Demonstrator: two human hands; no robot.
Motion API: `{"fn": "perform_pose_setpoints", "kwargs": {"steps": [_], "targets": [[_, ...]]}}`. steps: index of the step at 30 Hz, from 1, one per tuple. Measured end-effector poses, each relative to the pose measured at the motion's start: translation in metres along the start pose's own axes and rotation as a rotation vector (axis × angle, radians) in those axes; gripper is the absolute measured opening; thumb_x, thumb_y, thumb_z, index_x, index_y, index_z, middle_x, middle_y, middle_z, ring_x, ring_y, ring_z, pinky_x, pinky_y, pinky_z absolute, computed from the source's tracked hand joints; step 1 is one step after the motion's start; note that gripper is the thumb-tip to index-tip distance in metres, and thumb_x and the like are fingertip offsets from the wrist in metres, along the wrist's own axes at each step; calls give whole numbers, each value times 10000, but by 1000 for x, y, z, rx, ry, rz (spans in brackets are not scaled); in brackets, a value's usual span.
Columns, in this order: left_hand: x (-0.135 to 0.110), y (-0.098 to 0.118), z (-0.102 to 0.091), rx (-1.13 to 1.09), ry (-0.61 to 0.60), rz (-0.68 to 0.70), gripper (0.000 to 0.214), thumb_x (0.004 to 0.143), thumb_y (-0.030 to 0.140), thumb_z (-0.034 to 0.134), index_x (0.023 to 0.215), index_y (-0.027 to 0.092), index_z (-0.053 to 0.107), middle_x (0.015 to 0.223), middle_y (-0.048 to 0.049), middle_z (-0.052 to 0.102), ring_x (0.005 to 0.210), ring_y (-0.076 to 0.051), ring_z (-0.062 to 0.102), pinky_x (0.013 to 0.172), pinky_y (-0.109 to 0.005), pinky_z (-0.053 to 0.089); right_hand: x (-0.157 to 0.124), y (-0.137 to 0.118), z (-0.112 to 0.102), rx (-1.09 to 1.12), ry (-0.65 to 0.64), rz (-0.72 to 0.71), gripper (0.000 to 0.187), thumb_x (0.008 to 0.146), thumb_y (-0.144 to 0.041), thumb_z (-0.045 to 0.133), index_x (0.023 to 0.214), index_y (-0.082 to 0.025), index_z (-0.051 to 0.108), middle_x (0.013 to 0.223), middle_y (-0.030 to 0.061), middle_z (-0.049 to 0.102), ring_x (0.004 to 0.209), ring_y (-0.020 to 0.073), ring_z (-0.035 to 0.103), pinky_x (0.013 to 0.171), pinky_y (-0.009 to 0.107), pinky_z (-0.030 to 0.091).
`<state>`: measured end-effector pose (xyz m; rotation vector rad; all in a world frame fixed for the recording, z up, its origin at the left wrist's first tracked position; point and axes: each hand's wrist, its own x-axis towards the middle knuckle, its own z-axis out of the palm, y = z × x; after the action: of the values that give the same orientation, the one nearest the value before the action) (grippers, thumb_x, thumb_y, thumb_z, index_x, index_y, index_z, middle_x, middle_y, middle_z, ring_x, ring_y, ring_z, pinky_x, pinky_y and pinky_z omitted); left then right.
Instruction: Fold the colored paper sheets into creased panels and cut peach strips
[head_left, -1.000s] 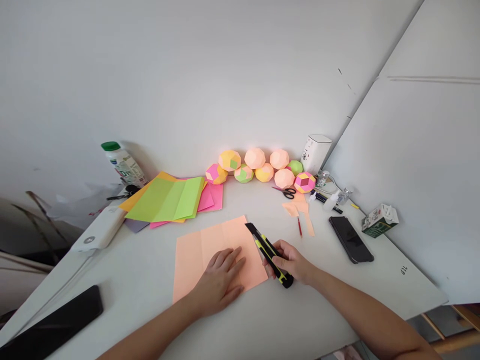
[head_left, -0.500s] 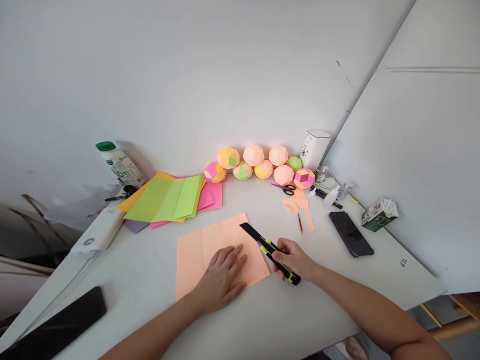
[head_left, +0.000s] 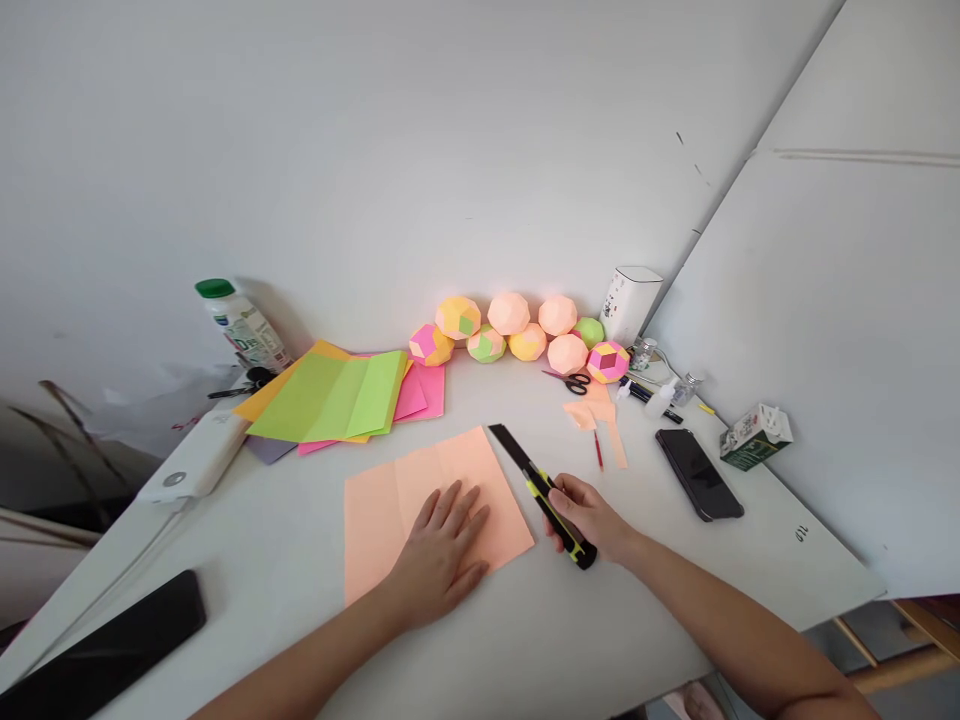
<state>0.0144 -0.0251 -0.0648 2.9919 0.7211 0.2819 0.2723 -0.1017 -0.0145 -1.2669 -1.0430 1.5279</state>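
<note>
A peach sheet of paper (head_left: 375,520) with fold creases lies flat on the white table (head_left: 525,640). My left hand (head_left: 439,550) rests on it, fingers spread and pressing down. In my right hand (head_left: 589,515) is a black and yellow-green utility knife (head_left: 551,505), gripped around the handle. Its long dark blade (head_left: 510,446) is out and points up and left, beside the sheet's upper right edge. Whether the blade touches the paper or table I cannot tell.
Folded coloured sheets (head_left: 330,400) lie at the back left. Several faceted paper balls (head_left: 510,314) line the wall. Scissors (head_left: 576,383), a red pencil (head_left: 598,451), peach scraps (head_left: 616,440), a phone (head_left: 699,475) and a drink carton (head_left: 756,437) sit on the right.
The knife has turned steeper, its blade tip moving up and right off the paper to beside its edge. My left hand stays on the sheet. The view has shifted slightly.
</note>
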Motion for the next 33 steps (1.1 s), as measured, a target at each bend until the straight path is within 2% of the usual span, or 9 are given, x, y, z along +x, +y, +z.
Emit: {"fn": "perform_pose_setpoints", "kwargs": {"steps": [2, 5, 7, 9, 12, 14, 20, 33], "targets": [[0, -1, 0, 35, 13, -56, 599, 919, 504, 361, 1433, 199, 329, 1523, -107, 262, 1395, -371, 156, 1083, -550, 222, -2, -9, -10, -1, -17, -48, 428, 813, -570, 576, 1015, -197, 518, 777, 1, 613, 604, 118, 599, 603, 280, 482], [1, -6, -5, 30, 18, -128, 623, 892, 560, 379, 1405, 206, 383, 1500, -111, 314, 1346, -365, 267, 1027, -523, 306, -8, -25, -31, -187, -74, -66, 525, 860, -538, 522, 1284, -229, 489, 910, 36, 579, 744, 140, 586, 728, 323, 479], [2, -11, -10, 6, 23, -162, 578, 892, 546, 378, 1371, 228, 428, 1466, -92, 377, 1280, -333, 360, 974, -492, 365, -16, -34, -45, -472, -167, -97, 500, 879, -497, 510, 1319, -261, 498, 985, 51, 556, 829, 155, 559, 790, 331, 457], [3, -16, -13, -10, 36, -186, 503, 921, 464, 340, 1354, 230, 445, 1435, -77, 425, 1223, -296, 415, 941, -466, 395, -23, -40, -55, -751, -282, -136, 472, 859, -460, 556, 1292, -273, 544, 1018, 58, 549, 910, 180, 544, 854, 338, 428], [5, -20, -13, -14, 47, -202, 467, 945, 342, 281, 1361, 194, 431, 1435, -82, 424, 1231, -274, 411, 959, -454, 389, -32, -44, -59, -960, -403, -99, 472, 812, -417, 626, 1257, -267, 584, 1033, 61, 563, 959, 202, 553, 882, 331, 417], [5, -21, -10, -12, 52, -196, 465, 945, 313, 277, 1356, 169, 439, 1449, -89, 404, 1284, -281, 364, 1012, -461, 350, -34, -43, -56, -1007, -428, -50, 492, 792, -389, 646, 1262, -261, 579, 1049, 63, 569, 973, 209, 559, 878, 325, 422], [4, -23, -2, 6, 81, -179, 472, 946, 299, 278, 1365, 142, 429, 1483, -106, 347, 1385, -303, 232, 1094, -478, 262, -34, -38, -42, -1072, -390, 16, 503, 772, -350, 653, 1263, -271, 576, 1074, 59, 576, 1016, 231, 549, 890, 333, 422], [4, -25, -2, 21, 77, -159, 467, 937, 291, 302, 1349, 132, 452, 1474, -108, 364, 1382, -326, 235, 1094, -486, 269, -34, -35, -48, -1097, -287, 79, 534, 731, -293, 665, 1257, -290, 573, 1095, 48, 553, 1032, 238, 532, 912, 351, 415]]}}
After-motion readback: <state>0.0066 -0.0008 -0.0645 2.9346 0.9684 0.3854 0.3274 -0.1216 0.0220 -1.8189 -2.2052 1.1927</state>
